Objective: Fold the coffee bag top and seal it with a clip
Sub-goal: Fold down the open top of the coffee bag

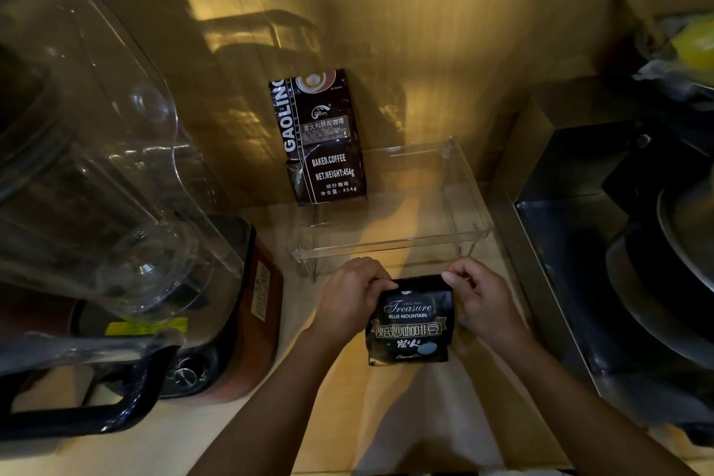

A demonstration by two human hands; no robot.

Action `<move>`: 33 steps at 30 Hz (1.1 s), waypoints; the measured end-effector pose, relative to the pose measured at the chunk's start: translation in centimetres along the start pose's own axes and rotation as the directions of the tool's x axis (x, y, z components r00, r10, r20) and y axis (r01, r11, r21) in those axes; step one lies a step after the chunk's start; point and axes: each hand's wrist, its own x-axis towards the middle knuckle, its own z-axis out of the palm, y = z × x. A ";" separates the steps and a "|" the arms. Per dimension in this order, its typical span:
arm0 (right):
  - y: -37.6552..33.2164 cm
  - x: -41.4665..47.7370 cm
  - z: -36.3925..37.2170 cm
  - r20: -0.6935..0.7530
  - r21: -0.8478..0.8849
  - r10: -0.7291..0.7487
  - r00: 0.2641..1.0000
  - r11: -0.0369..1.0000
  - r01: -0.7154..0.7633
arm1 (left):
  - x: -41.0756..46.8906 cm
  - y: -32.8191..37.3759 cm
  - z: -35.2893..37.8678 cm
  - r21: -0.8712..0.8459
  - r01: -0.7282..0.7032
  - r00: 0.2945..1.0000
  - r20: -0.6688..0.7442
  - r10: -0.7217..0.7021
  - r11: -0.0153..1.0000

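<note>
A small black coffee bag [412,325] labelled "Treasure Blue Mountain" stands upright on the wooden counter in front of me. My left hand [349,296] grips its top left corner. At the top right corner, my right hand [481,296] pinches the bag with thumb and fingers. The bag's top edge runs between both hands and looks folded over. No clip is visible.
A second, larger coffee bag [322,137] marked "Gaoling Baked Coffee" leans against the back wall on a clear acrylic shelf [463,205]. A blender with a clear jug [89,174] fills the left. A steel sink [579,243] with dark pans lies at right.
</note>
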 end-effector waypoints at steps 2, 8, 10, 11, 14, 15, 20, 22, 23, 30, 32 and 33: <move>-0.1 -0.1 0.0 -0.013 0.029 -0.005 1.000 1.000 0.005 | 0.0 -0.4 -0.1 0.000 0.047 0.998 -0.034 -0.047 0.999; 0.2 -0.1 0.2 -0.037 0.028 -0.011 0.999 1.000 0.012 | -0.2 -0.9 -1.0 -0.118 0.098 0.995 0.047 -0.093 0.988; 0.3 0.0 0.1 -0.042 0.014 -0.016 0.999 1.000 0.016 | -0.2 -1.1 -1.3 -0.176 0.122 0.992 0.063 -0.113 0.977; 0.4 0.0 0.1 -0.041 0.008 -0.015 0.999 1.000 0.016 | -0.3 -1.1 -1.4 -0.173 0.132 0.991 0.060 -0.124 0.976; 0.7 0.0 0.2 -0.045 0.005 -0.020 0.999 1.000 0.020 | -0.7 -0.9 -1.0 -0.108 0.141 0.990 -0.002 -0.142 0.984; 0.7 0.0 0.2 -0.047 0.009 -0.017 0.999 1.000 0.018 | -0.8 -0.8 -0.7 -0.092 0.135 0.990 -0.033 -0.139 0.987; 0.6 -0.2 -0.1 -0.059 -0.033 -0.009 0.998 0.999 0.007 | -1.5 -1.1 -0.7 -0.170 0.150 0.977 -0.127 -0.173 0.974; 0.1 -0.3 -0.2 -0.027 -0.145 -0.073 0.997 0.987 0.069 | -1.9 -1.3 -0.8 -0.188 0.118 0.981 -0.128 -0.143 0.975; -0.3 -0.3 -0.2 0.002 -0.244 -0.140 0.990 0.960 0.137 | -2.0 -1.3 -0.7 -0.181 0.094 0.984 -0.130 -0.118 0.979; -4.2 0.3 2.3 0.291 -0.589 -0.408 0.865 0.636 0.498 | -2.0 -1.3 -0.2 -0.223 0.038 0.994 -0.088 -0.059 0.974; -4.9 0.6 3.7 0.345 -0.619 -0.416 0.841 0.573 0.537 | -2.1 -1.3 -0.2 -0.226 0.032 0.993 -0.105 -0.057 0.974; -5.1 0.7 4.3 0.363 -0.633 -0.422 0.831 0.542 0.552 | -2.1 -1.2 -0.2 -0.220 0.032 0.992 -0.112 -0.058 0.975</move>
